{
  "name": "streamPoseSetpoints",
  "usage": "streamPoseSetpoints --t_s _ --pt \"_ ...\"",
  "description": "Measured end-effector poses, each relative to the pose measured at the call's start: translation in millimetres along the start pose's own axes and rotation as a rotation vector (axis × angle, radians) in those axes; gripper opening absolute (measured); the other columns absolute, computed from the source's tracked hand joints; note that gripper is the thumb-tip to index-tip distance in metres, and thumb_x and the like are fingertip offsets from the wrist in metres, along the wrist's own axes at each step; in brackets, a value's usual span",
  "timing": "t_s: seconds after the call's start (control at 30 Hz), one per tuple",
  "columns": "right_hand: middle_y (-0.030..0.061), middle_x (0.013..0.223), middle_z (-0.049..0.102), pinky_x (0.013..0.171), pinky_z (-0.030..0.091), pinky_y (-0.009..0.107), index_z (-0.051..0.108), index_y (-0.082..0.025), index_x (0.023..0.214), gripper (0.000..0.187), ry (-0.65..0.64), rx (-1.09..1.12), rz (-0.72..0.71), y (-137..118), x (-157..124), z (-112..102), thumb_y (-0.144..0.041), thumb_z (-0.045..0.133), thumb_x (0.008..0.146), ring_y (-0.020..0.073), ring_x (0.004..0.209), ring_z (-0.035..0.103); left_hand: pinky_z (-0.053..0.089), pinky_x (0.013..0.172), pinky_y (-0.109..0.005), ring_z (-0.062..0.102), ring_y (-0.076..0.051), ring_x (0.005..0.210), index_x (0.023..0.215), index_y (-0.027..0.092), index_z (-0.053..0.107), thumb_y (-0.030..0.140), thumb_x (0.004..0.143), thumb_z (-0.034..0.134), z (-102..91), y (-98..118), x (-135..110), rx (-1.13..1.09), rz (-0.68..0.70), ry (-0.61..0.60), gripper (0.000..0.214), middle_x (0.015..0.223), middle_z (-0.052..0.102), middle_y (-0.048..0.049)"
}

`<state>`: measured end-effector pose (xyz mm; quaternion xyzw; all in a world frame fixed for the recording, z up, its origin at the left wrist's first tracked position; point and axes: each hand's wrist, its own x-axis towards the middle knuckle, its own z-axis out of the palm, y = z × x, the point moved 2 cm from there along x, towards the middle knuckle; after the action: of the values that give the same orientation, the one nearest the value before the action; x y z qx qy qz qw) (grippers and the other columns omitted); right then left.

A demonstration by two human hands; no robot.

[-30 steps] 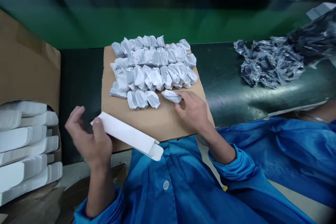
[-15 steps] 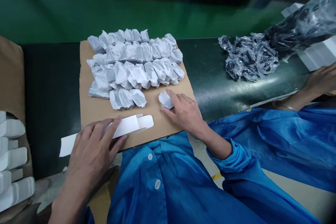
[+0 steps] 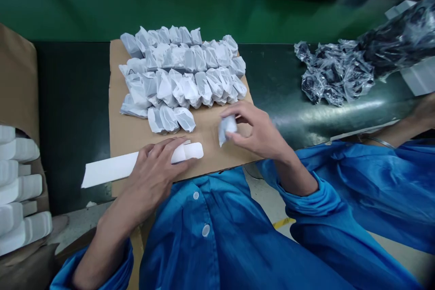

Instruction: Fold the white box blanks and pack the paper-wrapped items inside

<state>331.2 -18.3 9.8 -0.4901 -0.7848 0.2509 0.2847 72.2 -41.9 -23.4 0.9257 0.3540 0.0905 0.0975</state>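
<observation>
My left hand [image 3: 159,166] is closed over a long white carton [image 3: 110,170], whose end flap points right. The carton lies on a brown cardboard sheet [image 3: 207,161], its left end sticking out past the sheet's edge. Between the thumb and fingers of my right hand [image 3: 254,129] is a small item wrapped in white paper [image 3: 227,128], slightly blurred. What the paper covers is hidden. Rows of similar white-wrapped items [image 3: 186,86] stand on the sheet beyond both hands, with a short row [image 3: 170,118] nearest my left hand.
At the left, an open cardboard box [image 3: 20,77] holds several white cartons [image 3: 20,190]. Dark items in clear plastic bags [image 3: 338,72] lie on the dark green worktop [image 3: 275,77] to the right. A co-worker's hand [image 3: 424,111] and blue sleeve show at the right edge.
My right hand has picked up the wrapped item and tilted it, fingers now curled round it. My left hand has slid right along the carton towards its flap. The view has shifted slightly.
</observation>
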Motion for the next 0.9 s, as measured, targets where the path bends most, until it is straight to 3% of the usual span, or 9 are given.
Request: streamPoseSetpoints --t_s 0.1,0.17,0.27,0.47,0.63,0.77,0.9 --pt "0.0091 0.113 0.065 0.091 0.052 0.036 0.057 -0.020 0.108 0.028 0.168 0.134 0.098 23 -29 0 -0.019 0.066 0.081 0.0222 0.106 0.063 0.048 0.088 -0.050 0.055 -0.034 0.123 0.103 0.035 0.074 0.003 0.079 0.048 -0.8 -2 -5 0.000 0.022 0.100 0.048 0.141 0.057 -0.0066" --pt "0.0114 0.115 0.067 0.092 0.051 0.042 0.058 -0.018 0.115 0.036 0.192 -0.035 0.181 33 -48 3 -0.017 0.067 0.081 0.0251 0.106 0.063 0.048 0.085 -0.050 0.057 -0.034 0.121 0.095 0.032 0.074 0.003 0.081 0.048 -0.7 -3 -6 -0.007 0.042 0.167 0.041 0.136 0.060 -0.0073" --pt "0.0128 0.115 0.069 0.093 0.051 0.046 0.061 -0.017 0.122 0.037 0.150 -0.233 0.202 29 -62 5 -0.016 0.066 0.085 0.0275 0.107 0.062 0.048 0.084 -0.049 0.059 -0.034 0.120 0.098 0.033 0.072 0.004 0.084 0.047 0.4 -1 -4 -0.030 0.074 0.195 0.041 0.137 0.060 -0.0072" --pt "0.0079 0.120 0.070 0.096 0.054 0.038 0.061 -0.021 0.125 0.036 0.112 0.065 0.075 -5 -48 25 -0.021 0.067 0.089 0.0209 0.111 0.065 0.045 0.092 -0.044 0.056 -0.032 0.127 0.106 0.030 0.070 0.005 0.088 0.053 2.1 14 2 -0.007 0.129 0.234 0.036 0.138 0.059 -0.0086" --pt "0.0109 0.121 0.070 0.096 0.056 0.038 0.059 -0.017 0.128 0.031 0.078 -0.081 -0.201 -8 -34 60 -0.017 0.054 0.098 0.0211 0.113 0.064 0.043 0.094 -0.047 0.053 -0.035 0.130 0.110 0.023 0.066 0.004 0.090 0.050 3.4 20 1 0.039 0.160 0.187 0.032 0.138 0.057 -0.0155" --pt "0.0126 0.124 0.069 0.099 0.056 0.039 0.054 -0.015 0.134 0.035 0.125 -0.145 -0.189 -18 -30 73 -0.018 0.050 0.100 0.0215 0.115 0.064 0.043 0.095 -0.049 0.052 -0.037 0.129 0.107 0.019 0.065 0.004 0.090 0.049 3.2 19 1 0.034 0.181 0.199 0.027 0.135 0.057 -0.0180" --pt "0.0128 0.140 0.057 0.106 0.053 0.040 0.042 -0.020 0.146 0.047 0.197 -0.131 -0.013 -32 -37 82 -0.015 0.047 0.099 0.0217 0.132 0.054 0.042 0.095 -0.049 0.052 -0.037 0.129 0.108 0.020 0.065 0.004 0.091 0.049 4.9 18 1 0.025 0.167 0.233 0.028 0.137 0.055 -0.0185"
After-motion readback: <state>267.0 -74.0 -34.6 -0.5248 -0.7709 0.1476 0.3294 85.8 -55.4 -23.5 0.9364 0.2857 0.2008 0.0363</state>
